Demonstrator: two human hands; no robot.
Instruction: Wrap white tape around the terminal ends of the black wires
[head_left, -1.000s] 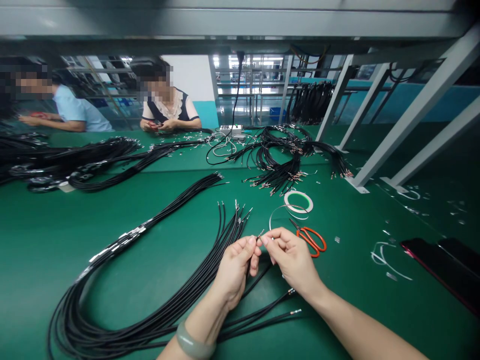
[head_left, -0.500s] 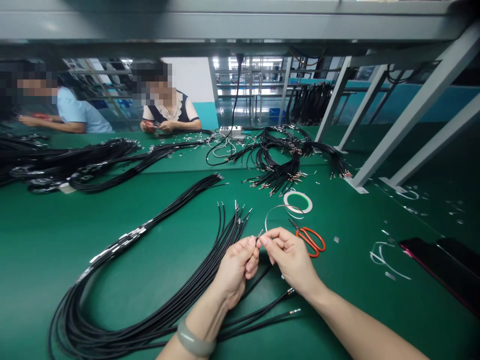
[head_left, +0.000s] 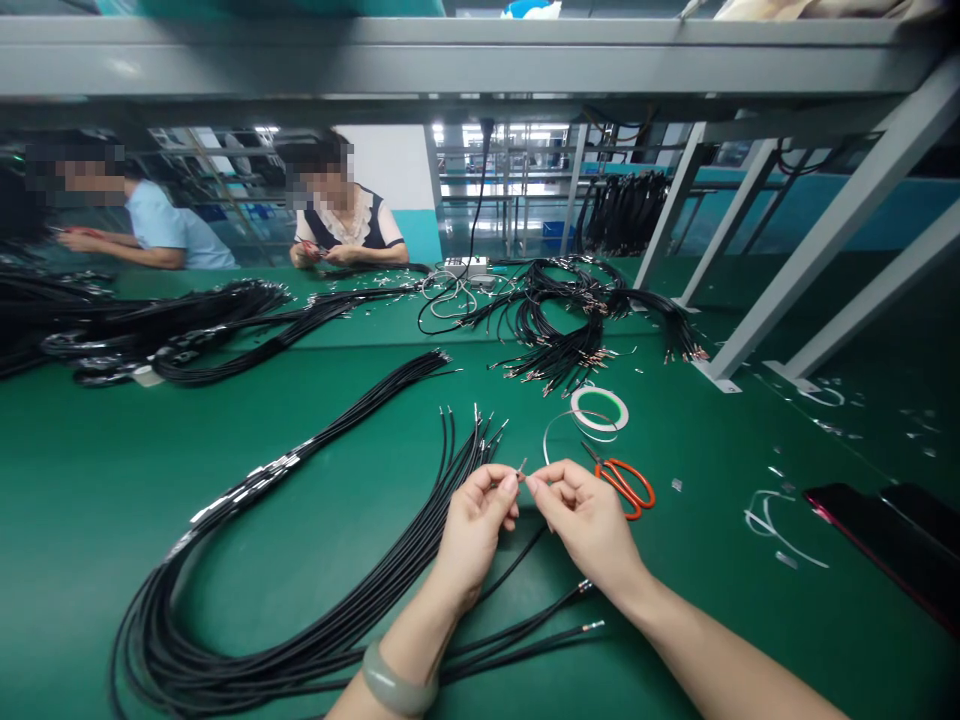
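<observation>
My left hand (head_left: 480,525) is pinched around the end of a black cable, and its thin metal tip (head_left: 523,465) pokes up between the fingers. Close beside it, thumb and forefinger of my right hand (head_left: 589,515) are pressed together at that cable end; what they grip is too small to make out. A narrow white tape strip (head_left: 546,440) curves from the tape roll (head_left: 575,408) down behind my right hand. Orange-handled scissors (head_left: 636,490) lie just beyond that hand. A U-shaped bundle of black cables (head_left: 300,640) runs under my left forearm.
Phones (head_left: 877,540) lie at the right, near tape scraps (head_left: 772,520). Coiled black cables (head_left: 559,340) and a white power strip (head_left: 465,266) sit farther back. Slanted metal legs (head_left: 847,220) stand at the right beneath an overhead beam (head_left: 450,65). Two people work across the table.
My hands have drawn slightly apart at the fingertips, still pinched near the cable end. The whole view has shifted a little; the scissors, roll and cable bundle lie as before.
</observation>
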